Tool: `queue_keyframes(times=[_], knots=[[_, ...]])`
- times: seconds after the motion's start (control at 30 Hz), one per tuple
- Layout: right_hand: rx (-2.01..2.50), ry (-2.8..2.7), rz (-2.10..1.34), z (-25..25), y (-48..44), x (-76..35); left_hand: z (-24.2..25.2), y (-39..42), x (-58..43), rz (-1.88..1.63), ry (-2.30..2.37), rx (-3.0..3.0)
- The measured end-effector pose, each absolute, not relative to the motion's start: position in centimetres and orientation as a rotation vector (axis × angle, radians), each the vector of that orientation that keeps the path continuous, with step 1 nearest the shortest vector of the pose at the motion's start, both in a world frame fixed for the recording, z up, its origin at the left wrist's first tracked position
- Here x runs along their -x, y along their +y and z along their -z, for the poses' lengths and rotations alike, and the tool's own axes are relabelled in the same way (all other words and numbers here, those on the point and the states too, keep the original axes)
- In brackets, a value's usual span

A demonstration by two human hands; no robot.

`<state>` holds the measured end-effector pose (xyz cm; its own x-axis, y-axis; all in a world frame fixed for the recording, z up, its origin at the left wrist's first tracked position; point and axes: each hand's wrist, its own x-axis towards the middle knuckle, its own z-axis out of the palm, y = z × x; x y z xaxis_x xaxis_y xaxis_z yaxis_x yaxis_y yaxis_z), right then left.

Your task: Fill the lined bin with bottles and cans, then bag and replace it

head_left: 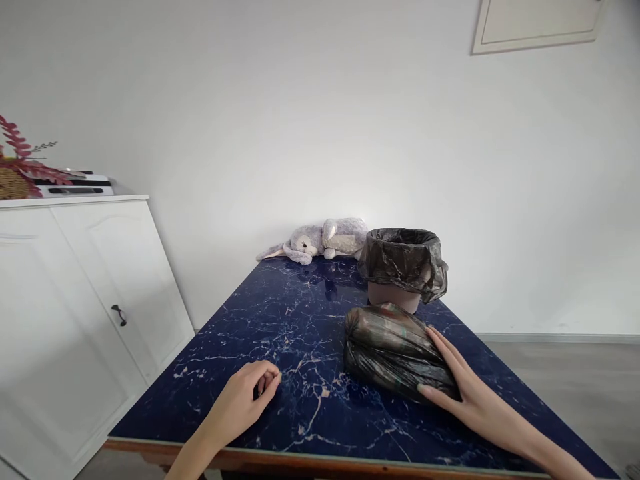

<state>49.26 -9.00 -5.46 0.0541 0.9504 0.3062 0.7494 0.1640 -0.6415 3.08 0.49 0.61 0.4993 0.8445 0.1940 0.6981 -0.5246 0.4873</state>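
Observation:
A full black garbage bag [395, 350] lies on its side on the right half of the dark blue marbled table [295, 320]. My right hand [460, 387] holds the bag's right end, thumb in front and fingers over the top. The bag's knotted-looking end points left, and some coloured contents show dimly through the thin plastic. My left hand [253, 393] rests near the table's front edge, left of the bag and apart from it. Its fingers are curled in to the thumb, with nothing visible in them.
Behind the bag stands a pinkish trash can [393, 295] lined with a black bag [400, 257]. A grey plush rabbit [320, 241] lies at the table's far edge by the wall. To the left is a white cabinet [85, 300] with red leaves [17, 143] on top.

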Motion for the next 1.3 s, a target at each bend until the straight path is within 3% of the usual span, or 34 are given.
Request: queue_keyframes(times=[0.67,0.9,1.1,1.3], knots=[[1.436,-1.767,-0.555,4.2,-7.6,-42.5,-1.0,0.1,-3.3,-0.674,1.290,-2.465],[1.079,-1.620,-1.043,1.7,-7.0,-41.5,-0.7,0.4,-3.0,-0.721,1.275,-2.519],[1.343,-1.328,-0.653,4.9,-6.0,-44.2,-1.2,-0.8,-4.5,-1.030,1.100,-2.712],[1.383,-1.669,-0.559,5.0,-6.0,-43.0,-2.6,-4.5,-12.3,-1.101,0.679,-2.938]])
